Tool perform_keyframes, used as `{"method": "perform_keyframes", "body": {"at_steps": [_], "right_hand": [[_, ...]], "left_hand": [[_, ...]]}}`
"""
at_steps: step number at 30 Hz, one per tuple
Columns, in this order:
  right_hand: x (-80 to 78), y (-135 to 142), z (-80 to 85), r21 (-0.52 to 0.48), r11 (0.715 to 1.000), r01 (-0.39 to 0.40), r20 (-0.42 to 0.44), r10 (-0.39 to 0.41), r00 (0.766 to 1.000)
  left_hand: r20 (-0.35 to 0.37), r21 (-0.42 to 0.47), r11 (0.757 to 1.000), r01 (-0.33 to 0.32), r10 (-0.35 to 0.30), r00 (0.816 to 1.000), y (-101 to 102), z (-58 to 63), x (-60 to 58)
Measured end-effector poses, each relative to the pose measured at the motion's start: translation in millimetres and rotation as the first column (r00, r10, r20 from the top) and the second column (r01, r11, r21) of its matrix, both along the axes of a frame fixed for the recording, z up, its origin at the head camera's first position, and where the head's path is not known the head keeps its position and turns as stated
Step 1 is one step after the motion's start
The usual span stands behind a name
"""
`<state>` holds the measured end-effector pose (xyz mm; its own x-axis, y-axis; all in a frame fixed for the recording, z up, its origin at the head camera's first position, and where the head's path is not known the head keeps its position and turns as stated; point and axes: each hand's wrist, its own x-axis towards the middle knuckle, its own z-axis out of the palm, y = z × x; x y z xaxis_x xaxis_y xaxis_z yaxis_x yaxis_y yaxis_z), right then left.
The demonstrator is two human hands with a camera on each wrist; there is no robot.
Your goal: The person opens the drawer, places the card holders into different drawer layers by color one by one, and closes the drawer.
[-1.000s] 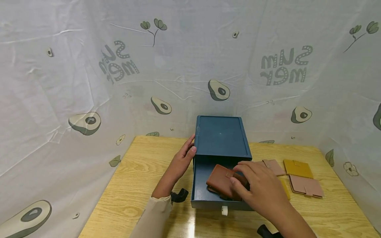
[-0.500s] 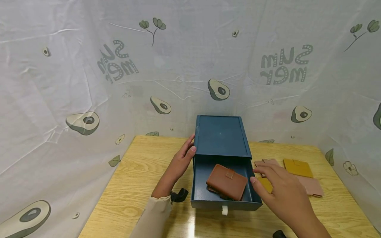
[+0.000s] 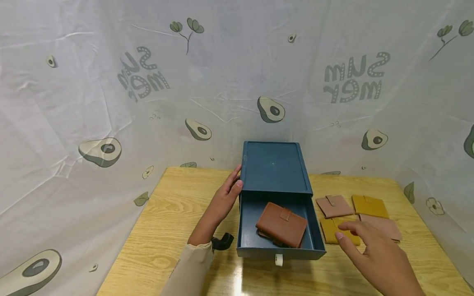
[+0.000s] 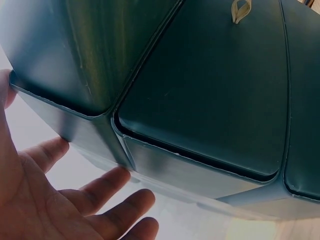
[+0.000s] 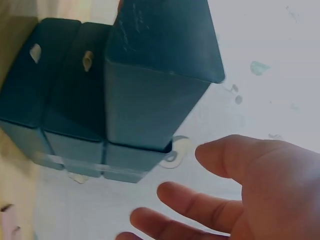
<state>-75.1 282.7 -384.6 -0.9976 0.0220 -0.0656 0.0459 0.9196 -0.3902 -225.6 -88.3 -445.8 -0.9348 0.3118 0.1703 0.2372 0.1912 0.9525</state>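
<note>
A blue drawer cabinet (image 3: 275, 168) stands on the table with its top drawer (image 3: 248, 238) pulled out. Inside that drawer lies a brown wallet (image 3: 281, 225) with a strap, on top of another dark item that is mostly hidden. My left hand (image 3: 223, 201) rests against the cabinet's left side, its fingers fairly straight; the left wrist view shows fingertips (image 4: 117, 175) at the cabinet wall. Over the nearer yellow wallet (image 3: 331, 234), right of the drawer, hovers my right hand (image 3: 381, 253). Its fingers are spread and hold nothing, as the right wrist view confirms.
Beyond the nearer yellow wallet lie a pink wallet (image 3: 336, 206), another yellow wallet (image 3: 370, 206) and a second pink wallet (image 3: 386, 227), partly behind my right hand. A patterned white curtain (image 3: 222, 82) surrounds the wooden table (image 3: 177, 205). Two shut drawers (image 5: 70, 90) sit below the pulled-out one.
My right hand has moved from over the brown wallet in the drawer rightward to the yellow wallet, uncovering the brown one. The left hand stays against the cabinet.
</note>
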Motion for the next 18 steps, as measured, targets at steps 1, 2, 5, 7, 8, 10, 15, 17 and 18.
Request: {"method": "perform_keyframes", "body": {"at_steps": [1, 2, 5, 7, 8, 10, 15, 17, 18], "right_hand": [[-0.3, 1.1, -2.8, -0.018, 1.0, 0.003, 0.039, -0.002, 0.999], [-0.4, 1.9, -5.9, -0.043, 0.999, 0.001, 0.073, 0.002, 0.997], [0.9, 2.5, -16.2, -0.128, 0.992, -0.009, 0.134, 0.026, 0.991], [1.6, 2.0, -23.2, -0.191, 0.982, -0.01, 0.164, 0.042, 0.986], [2.0, 1.6, -26.8, -0.22, 0.976, -0.007, 0.18, 0.047, 0.983], [2.9, 0.2, -34.3, -0.269, 0.963, 0.004, 0.213, 0.056, 0.975], [5.7, -2.4, -54.7, -0.452, 0.892, -0.002, 0.29, 0.149, 0.946], [6.5, -2.7, -63.7, -0.576, 0.816, -0.05, 0.297, 0.266, 0.917], [6.7, -3.5, -68.2, -0.643, 0.763, -0.068, 0.3, 0.333, 0.894]], "left_hand": [[0.001, -0.001, 1.0, 0.0, 0.0, 1.0, -0.2, -0.4, -0.3], [-0.001, 0.0, 1.0, 0.001, -0.001, 1.0, -0.4, -0.7, -0.5], [-0.004, 0.007, 1.0, 0.009, -0.009, 1.0, -0.8, -1.6, -0.9], [-0.006, 0.008, 1.0, 0.012, -0.012, 1.0, -0.8, -2.1, -1.2], [-0.006, 0.006, 1.0, 0.012, -0.012, 1.0, -0.7, -2.2, -1.3], [-0.005, 0.002, 1.0, 0.012, -0.012, 1.0, -0.7, -2.6, -1.5], [-0.011, 0.006, 1.0, 0.017, -0.017, 1.0, -0.6, -2.9, -2.0], [-0.012, 0.011, 1.0, 0.02, -0.02, 1.0, -0.8, -2.7, -1.8], [-0.013, 0.011, 1.0, 0.019, -0.019, 1.0, -1.0, -2.6, -1.6]]}}
